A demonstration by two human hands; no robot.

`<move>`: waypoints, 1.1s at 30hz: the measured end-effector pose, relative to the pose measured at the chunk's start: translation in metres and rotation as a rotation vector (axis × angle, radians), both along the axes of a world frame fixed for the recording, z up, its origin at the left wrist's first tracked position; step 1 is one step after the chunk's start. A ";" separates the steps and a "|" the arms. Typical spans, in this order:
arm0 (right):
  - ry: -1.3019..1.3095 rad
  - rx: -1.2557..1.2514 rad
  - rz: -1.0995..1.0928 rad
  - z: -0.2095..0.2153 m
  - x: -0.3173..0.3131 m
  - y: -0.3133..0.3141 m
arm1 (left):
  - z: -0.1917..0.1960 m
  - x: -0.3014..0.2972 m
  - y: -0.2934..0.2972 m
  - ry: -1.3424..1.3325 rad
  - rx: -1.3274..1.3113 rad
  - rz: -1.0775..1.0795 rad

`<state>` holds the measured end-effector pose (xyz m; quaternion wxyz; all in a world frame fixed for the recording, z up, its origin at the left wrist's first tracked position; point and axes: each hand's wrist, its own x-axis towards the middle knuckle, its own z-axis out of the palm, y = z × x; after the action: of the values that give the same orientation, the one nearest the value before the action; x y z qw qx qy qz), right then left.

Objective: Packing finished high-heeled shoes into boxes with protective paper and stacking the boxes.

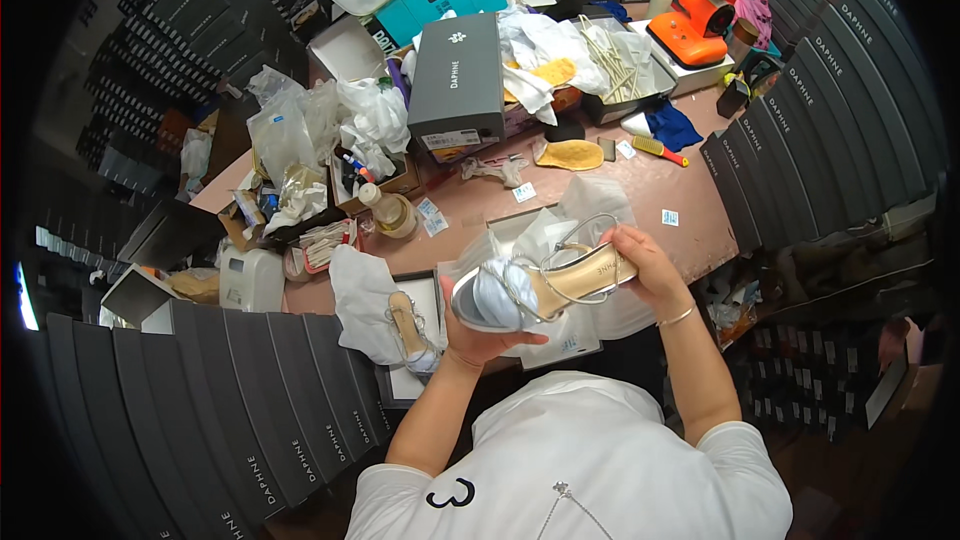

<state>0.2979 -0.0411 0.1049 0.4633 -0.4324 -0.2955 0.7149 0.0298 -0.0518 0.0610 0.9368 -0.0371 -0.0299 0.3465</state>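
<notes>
A silver strappy sandal [585, 277] with a beige insole is held level between my two hands, pale tissue stuffed under its toe straps. My left hand [478, 342] grips the toe end from below. At the heel end, my right hand [648, 262] is closed around the heel part of the sandal. Beneath it lie an open box [580, 355] and white tissue paper [610, 202]. Left of my left hand, a matching sandal [404, 325] rests on white tissue [355, 290] in another open shoebox [437, 290].
Stacked dark shoeboxes [230, 390] stand at the left, and more boxes [800, 130] at the right. Across the pink table [700, 195] are a closed grey shoebox [455, 80], a bottle [390, 210], a yellow insole [568, 154], a brush [660, 150] and an orange device [690, 25].
</notes>
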 end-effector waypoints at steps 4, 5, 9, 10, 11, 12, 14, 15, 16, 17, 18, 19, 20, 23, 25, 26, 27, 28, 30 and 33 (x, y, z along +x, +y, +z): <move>-0.349 0.183 0.517 -0.019 -0.006 0.031 | -0.010 0.008 -0.018 -0.027 -0.014 -0.355; -0.385 0.227 0.332 -0.020 -0.023 0.025 | -0.010 0.006 -0.020 0.064 0.031 -0.324; -0.559 0.566 0.147 0.016 -0.062 -0.007 | 0.005 -0.001 -0.019 0.464 -0.010 0.080; -0.607 0.680 0.237 0.022 -0.067 -0.023 | 0.006 -0.005 -0.017 0.493 -0.023 0.134; -0.686 0.780 0.308 0.020 -0.074 -0.038 | 0.007 -0.007 -0.016 0.519 -0.036 0.180; -0.769 0.876 0.378 0.017 -0.083 -0.048 | 0.006 -0.008 -0.016 0.542 -0.051 0.221; -0.867 0.909 0.265 -0.003 -0.098 -0.051 | 0.008 -0.005 -0.020 0.484 -0.053 0.260; -0.881 0.882 0.211 -0.018 -0.100 -0.050 | 0.017 0.001 -0.022 0.480 -0.041 0.289; -0.888 0.854 0.156 -0.025 -0.102 -0.049 | 0.022 0.003 -0.024 0.483 -0.031 0.321; -0.895 0.847 0.142 -0.028 -0.101 -0.044 | 0.009 0.002 -0.028 0.396 -0.005 0.338; -0.823 0.843 0.142 -0.022 -0.100 -0.044 | 0.007 0.001 -0.031 0.506 0.031 0.346; -0.752 0.845 0.139 -0.009 -0.098 -0.042 | 0.006 0.001 -0.031 0.613 0.074 0.354; -0.682 0.846 0.136 -0.002 -0.096 -0.041 | 0.006 0.001 -0.030 0.720 0.119 0.361; -0.146 0.273 0.218 -0.011 -0.078 -0.056 | 0.006 -0.002 -0.025 0.730 0.094 0.611; 0.150 -0.030 0.278 -0.010 -0.077 -0.069 | 0.017 0.005 -0.024 0.802 0.220 0.740; 0.139 -0.052 0.277 -0.012 -0.082 -0.071 | 0.022 0.009 -0.025 0.836 0.296 0.773; 0.127 -0.072 0.274 -0.014 -0.086 -0.073 | 0.024 0.012 -0.027 0.868 0.375 0.805; 0.117 -0.091 0.271 -0.015 -0.085 -0.072 | 0.023 0.010 -0.029 0.886 0.470 0.727; 0.108 -0.011 0.282 -0.011 -0.066 -0.066 | 0.014 -0.019 -0.033 0.912 0.665 0.571; 0.057 0.138 0.374 0.004 -0.031 -0.052 | -0.042 -0.073 -0.029 0.846 0.251 0.211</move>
<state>0.2669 -0.0926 0.1092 0.3591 -0.3168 -0.4056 0.7785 -0.0436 -0.0803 0.0193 0.8233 0.2252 0.3103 0.4186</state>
